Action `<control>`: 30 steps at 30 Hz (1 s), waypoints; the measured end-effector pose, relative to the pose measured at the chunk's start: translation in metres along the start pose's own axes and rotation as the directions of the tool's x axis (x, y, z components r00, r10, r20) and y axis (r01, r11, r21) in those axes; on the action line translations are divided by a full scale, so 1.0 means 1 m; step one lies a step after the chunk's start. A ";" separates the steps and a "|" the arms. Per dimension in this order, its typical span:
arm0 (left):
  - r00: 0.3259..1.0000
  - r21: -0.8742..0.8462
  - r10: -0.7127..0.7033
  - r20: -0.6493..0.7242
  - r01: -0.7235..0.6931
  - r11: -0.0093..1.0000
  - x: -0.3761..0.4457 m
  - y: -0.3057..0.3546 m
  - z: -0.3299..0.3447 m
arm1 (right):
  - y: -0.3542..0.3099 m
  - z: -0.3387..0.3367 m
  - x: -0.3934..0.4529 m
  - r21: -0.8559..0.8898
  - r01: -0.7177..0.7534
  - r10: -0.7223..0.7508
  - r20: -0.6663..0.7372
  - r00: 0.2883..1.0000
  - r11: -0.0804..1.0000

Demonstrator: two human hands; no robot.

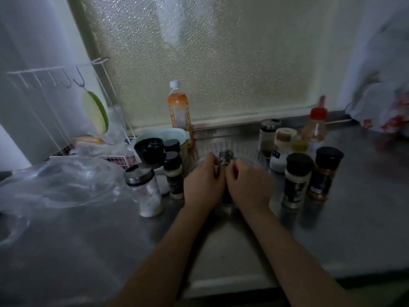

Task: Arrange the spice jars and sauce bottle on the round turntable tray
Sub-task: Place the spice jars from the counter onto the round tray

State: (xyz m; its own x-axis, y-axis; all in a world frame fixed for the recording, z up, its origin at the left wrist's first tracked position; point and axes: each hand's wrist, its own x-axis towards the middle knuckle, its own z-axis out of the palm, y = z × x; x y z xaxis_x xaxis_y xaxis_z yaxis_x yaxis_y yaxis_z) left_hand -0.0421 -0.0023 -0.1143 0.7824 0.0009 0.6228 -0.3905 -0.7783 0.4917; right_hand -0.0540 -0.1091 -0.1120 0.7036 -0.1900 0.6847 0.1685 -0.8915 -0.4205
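both hands meet over a clear round turntable tray [254,161] on the steel counter [221,251]. the left hand [204,182] and the right hand [249,185] are curled around a small jar with a silver lid [226,155], fingers closed on its sides from either flank; the jar stands upright between them, its lid showing just beyond the fingertips, though its base is hidden by the hands, so whether it rests on the tray cannot be told.

left of the left hand stands a glass jar of white powder [147,191] with a metal-banded lid, and just beyond it a dark-capped jar [174,176], a second dark-capped jar [172,145] and a large black-lidded jar [150,150]. farther back on that side an orange bottle with a white cap [179,111] stands against the frosted window [221,63].

right of the right hand, close by, stand a black-capped jar with pale contents [296,180] and a black-capped jar of reddish spice [324,173], side by side. beyond them are a cream-lidded jar [282,149], a tall glass shaker [268,138] and the red-capped sauce bottle [315,127]. a crumpled clear plastic bag [66,185] lies far to the left.
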 end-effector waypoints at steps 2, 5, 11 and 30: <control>1.000 0.009 -0.022 0.019 0.021 1.000 0.003 0.000 -0.004 | 0.000 -0.004 -0.002 0.073 0.037 -0.037 -0.002 0.999 0.997; 0.986 0.104 -0.014 0.169 -0.004 0.995 0.010 -0.004 -0.004 | 0.006 -0.005 -0.004 0.202 0.054 -0.051 -0.018 0.999 0.978; 0.936 0.119 -0.014 0.352 -0.030 0.992 0.017 -0.010 -0.008 | 0.009 -0.003 -0.003 0.157 0.070 -0.057 -0.087 0.995 0.985; 0.991 -0.233 -0.032 -0.132 0.000 0.972 0.023 -0.001 -0.012 | 0.023 -0.030 0.006 0.087 -0.045 0.090 -0.641 0.762 0.995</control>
State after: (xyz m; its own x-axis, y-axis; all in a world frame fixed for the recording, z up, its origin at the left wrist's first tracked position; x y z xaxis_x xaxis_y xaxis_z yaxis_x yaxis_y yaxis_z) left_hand -0.0298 0.0053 -0.0935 0.7232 0.1085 0.6820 -0.4931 -0.6102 0.6200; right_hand -0.0663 -0.1429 -0.1000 0.1085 -0.4891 0.8654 0.1956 -0.8431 -0.5010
